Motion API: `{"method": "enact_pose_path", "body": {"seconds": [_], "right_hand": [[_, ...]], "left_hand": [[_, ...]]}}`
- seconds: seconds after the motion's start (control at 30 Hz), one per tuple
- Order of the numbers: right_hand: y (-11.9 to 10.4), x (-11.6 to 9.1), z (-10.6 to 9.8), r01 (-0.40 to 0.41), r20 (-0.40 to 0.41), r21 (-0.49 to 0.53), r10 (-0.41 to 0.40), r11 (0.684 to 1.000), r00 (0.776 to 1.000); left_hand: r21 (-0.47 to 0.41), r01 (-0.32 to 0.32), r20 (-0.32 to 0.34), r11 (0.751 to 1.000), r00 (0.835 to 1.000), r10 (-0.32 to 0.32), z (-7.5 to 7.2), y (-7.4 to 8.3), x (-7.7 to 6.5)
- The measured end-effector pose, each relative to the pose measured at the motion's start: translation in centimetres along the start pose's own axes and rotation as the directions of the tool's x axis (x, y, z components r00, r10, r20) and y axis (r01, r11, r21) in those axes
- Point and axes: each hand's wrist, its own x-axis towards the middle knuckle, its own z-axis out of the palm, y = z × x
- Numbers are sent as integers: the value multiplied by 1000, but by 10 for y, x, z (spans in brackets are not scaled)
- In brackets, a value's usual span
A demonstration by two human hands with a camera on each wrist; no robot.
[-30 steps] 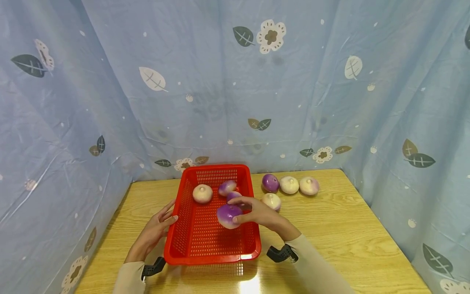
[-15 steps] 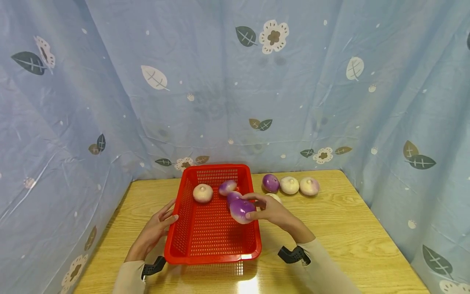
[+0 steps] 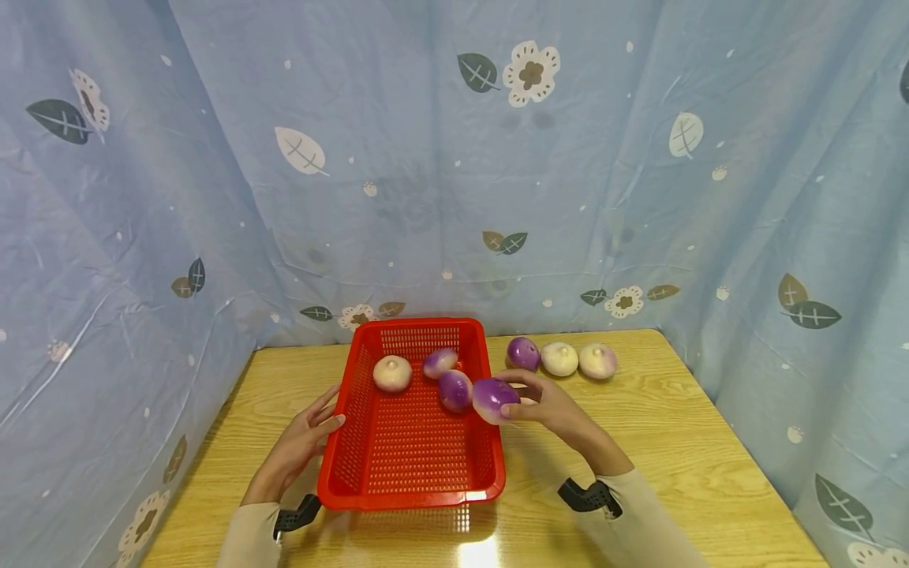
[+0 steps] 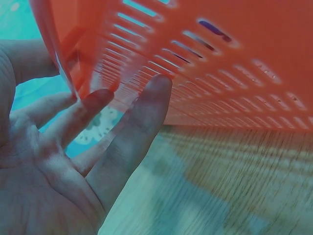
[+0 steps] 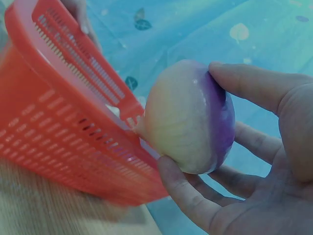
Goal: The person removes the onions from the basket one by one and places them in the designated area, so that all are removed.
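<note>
My left hand (image 3: 304,438) grips the left rim of the red plastic basket (image 3: 412,500). In the left wrist view its fingers lie against the slotted outer wall (image 4: 195,93). A purple-and-white turnip (image 3: 493,401) is pinched between the thumb and fingers of my right hand (image 3: 550,410), over the basket's right rim. In the right wrist view the held turnip (image 5: 188,117) shows its cream side, with its pointed tip towards the basket. Inside the basket lie a cream turnip (image 3: 392,374), a purple-and-white turnip (image 3: 440,363) and a purple turnip (image 3: 455,391).
Behind my right hand, a purple turnip (image 3: 523,353), a cream turnip (image 3: 559,359) and a pinkish-cream turnip (image 3: 598,361) stand in a row on the wooden table (image 3: 682,442). A blue patterned curtain (image 3: 398,197) surrounds the table's back and sides.
My right hand has carried the held turnip rightwards from over the basket's middle to its right rim. One cream turnip on the table is now hidden behind that hand. The left hand stays put.
</note>
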Motion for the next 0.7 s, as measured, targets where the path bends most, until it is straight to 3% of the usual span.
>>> {"method": "enact_pose_path", "body": {"seconds": [0.27,0.7], "right_hand": [[4,-10,-11,22,-49,-14,-22,1000,999],[22,-24,-32,-25,-156,6,26,1000,987]], "left_hand": [[8,-3,-7,1000,1000,3,1,0,0],[12,3,-13,1000,1000,-3,0,-1,-1]]}}
